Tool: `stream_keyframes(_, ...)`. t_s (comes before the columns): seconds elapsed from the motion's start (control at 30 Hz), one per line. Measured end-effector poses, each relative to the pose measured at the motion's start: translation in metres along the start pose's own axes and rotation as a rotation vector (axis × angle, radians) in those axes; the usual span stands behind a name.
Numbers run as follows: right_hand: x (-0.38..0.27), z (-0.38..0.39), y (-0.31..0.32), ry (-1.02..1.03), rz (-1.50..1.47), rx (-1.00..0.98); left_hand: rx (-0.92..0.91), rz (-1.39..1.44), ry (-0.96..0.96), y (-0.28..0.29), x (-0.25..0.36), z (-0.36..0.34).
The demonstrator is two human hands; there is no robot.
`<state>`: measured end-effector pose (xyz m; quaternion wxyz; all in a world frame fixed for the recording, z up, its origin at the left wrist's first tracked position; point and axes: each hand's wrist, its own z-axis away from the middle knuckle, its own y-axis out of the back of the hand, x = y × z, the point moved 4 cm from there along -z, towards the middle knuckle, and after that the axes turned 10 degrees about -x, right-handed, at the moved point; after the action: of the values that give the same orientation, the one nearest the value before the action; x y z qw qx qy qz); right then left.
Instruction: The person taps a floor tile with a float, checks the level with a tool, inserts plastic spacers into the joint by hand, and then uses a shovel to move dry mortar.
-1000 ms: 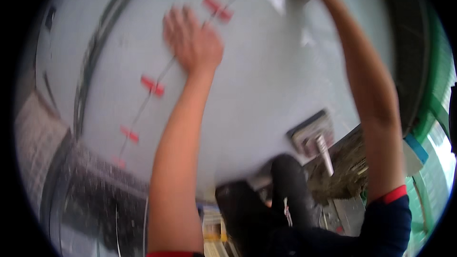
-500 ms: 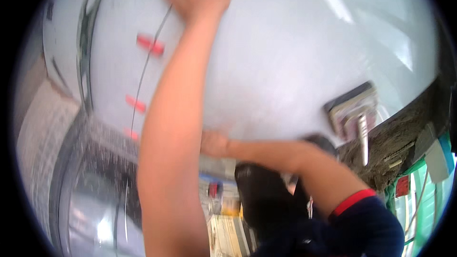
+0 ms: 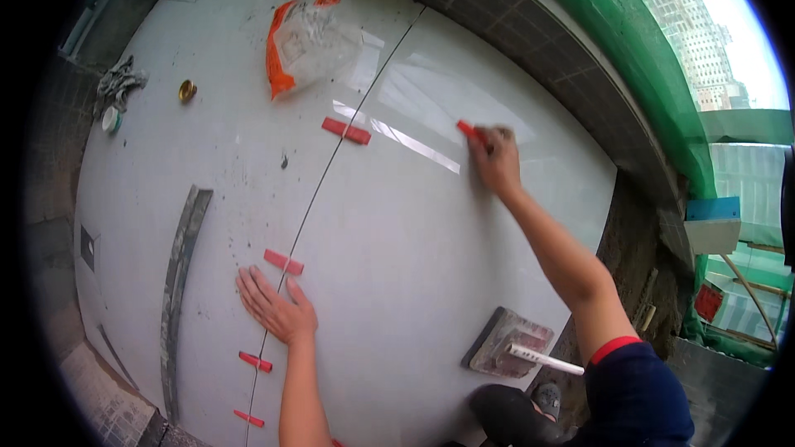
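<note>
My left hand (image 3: 280, 308) lies open, fingers spread, on large pale glossy tiles (image 3: 422, 248) at the straight seam, just below a red wedge in a clip (image 3: 284, 263). My right hand (image 3: 497, 161) pinches a red wedge (image 3: 468, 129) over the right-hand tile, right of the seam. Several more red wedges sit across the seam, one above (image 3: 344, 131) and others below my left hand. A trowel-like pad with a white handle (image 3: 512, 333) rests near the tile's lower right edge, beside my knee.
An orange-and-clear bag (image 3: 306, 45), brass cup (image 3: 187, 91), rag (image 3: 120, 83) and small tub (image 3: 111, 120) lie on the upper left tiles. A long grey bar (image 3: 182, 290) lies at left. A dark-tiled ledge with green netting borders the right, beside rough screed (image 3: 621, 232).
The view has shifted to show more of the floor. My right hand has moved from low by my knee up and right, now holding a red wedge. My left hand rests lower along the seam.
</note>
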<state>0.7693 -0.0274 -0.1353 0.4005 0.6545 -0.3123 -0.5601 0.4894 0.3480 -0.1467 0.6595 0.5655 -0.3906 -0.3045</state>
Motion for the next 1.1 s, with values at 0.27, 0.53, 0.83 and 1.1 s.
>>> stream_keyframes(0.27, -0.026, -0.209, -0.060, 0.023, 0.011, 0.129, -0.075, -0.080, 0.030, -0.001, -0.006, -0.007)
stream_keyframes(0.53, -0.050, -0.239, -0.074, 0.142, -0.026, 0.062, -0.082, -0.073, -0.007, 0.000, -0.004, -0.010)
stream_keyframes(0.83, -0.073, -0.257, -0.056, -0.280, 0.080, -0.258, -0.084, -0.058, -0.016, 0.005, -0.006, -0.013)
stream_keyframes(1.1, -0.085, -0.264, -0.077, -0.294, 0.296, -0.181, -0.134, -0.049, -0.015, 0.006, -0.004, -0.015)
